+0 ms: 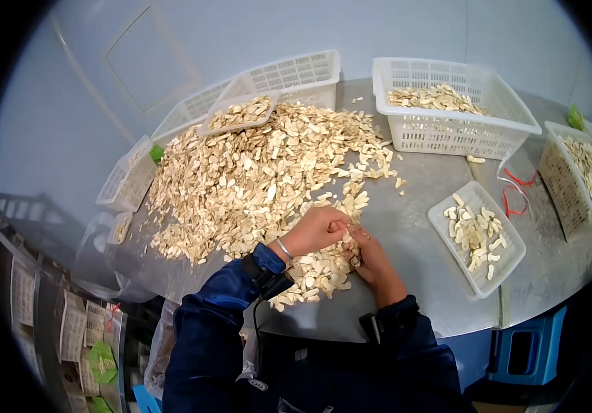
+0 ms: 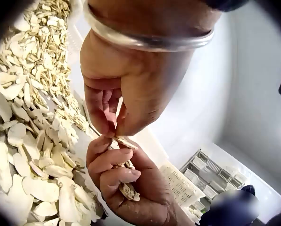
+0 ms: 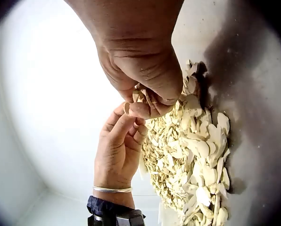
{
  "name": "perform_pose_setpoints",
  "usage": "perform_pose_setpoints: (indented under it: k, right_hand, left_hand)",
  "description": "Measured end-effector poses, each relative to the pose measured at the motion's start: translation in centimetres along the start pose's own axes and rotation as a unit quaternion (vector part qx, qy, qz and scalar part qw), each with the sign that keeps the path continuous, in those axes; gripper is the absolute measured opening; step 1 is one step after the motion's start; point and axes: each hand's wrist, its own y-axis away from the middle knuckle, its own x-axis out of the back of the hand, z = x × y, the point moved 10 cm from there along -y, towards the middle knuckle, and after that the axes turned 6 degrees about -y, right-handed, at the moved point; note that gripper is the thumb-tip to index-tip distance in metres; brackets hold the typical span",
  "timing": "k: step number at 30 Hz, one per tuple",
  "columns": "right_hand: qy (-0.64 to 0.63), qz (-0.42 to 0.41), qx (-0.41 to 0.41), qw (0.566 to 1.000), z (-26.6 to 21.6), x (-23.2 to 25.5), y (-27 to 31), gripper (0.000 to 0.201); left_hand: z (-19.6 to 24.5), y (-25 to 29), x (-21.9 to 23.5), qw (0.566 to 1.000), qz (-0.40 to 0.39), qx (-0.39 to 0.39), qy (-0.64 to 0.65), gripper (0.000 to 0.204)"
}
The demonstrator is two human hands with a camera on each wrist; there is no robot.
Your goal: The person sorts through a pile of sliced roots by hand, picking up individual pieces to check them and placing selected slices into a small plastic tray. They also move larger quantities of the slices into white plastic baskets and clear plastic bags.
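Note:
Pale dried slices (image 1: 261, 172) lie in a large heap on the metal table. Over the heap's near edge, the left hand (image 1: 313, 230) pinches one end of a slice (image 2: 124, 142) between thumb and fingertip. The right hand (image 1: 375, 261) meets it fingertip to fingertip and holds several slices (image 2: 129, 190) under its curled fingers. In the right wrist view, slices (image 3: 139, 95) show between the right hand's (image 3: 143, 66) thumb and fingers, with the left hand (image 3: 117, 155) touching from below. Part of the pinched slice is hidden by the fingers.
A shallow white tray (image 1: 440, 219) with slices lies to the right. Behind it stands a white basket (image 1: 447, 134) of slices, with another basket (image 1: 564, 186) at far right. More baskets (image 1: 310, 76) border the heap's back. Red string (image 1: 516, 193) lies beside the tray; a blue stool (image 1: 526, 351) stands below.

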Motion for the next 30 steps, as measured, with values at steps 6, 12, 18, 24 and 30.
perform_pose_setpoints:
  k: [6,12,18,24,30]
  right_hand:
    - [0.001,0.017,-0.005,1.0,0.5,0.0,0.1,0.022]
    - [-0.029,-0.042,0.01,0.999,-0.6,0.1,0.1,0.028]
    - [0.429,-0.171,0.406,0.789,-7.0,-6.1,6.2,0.033]
    - [0.405,-0.043,0.605,0.684,-7.0,-0.6,7.0,0.038]
    - [-0.136,0.008,0.238,0.962,-6.6,2.9,0.5,0.03]
  left_hand:
    - [3.1,0.5,0.5,0.978,0.048,-0.13,-0.159,0.005]
    - [-3.5,1.1,0.5,0.986,0.107,0.099,0.085,0.015]
    - [-5.4,1.7,-4.3,0.926,-0.004,0.178,0.332,0.022]
    - [-4.8,0.1,-6.3,0.917,0.014,0.195,0.347,0.02]
    - [-0.7,1.5,-9.5,0.75,0.024,0.325,0.575,0.029]
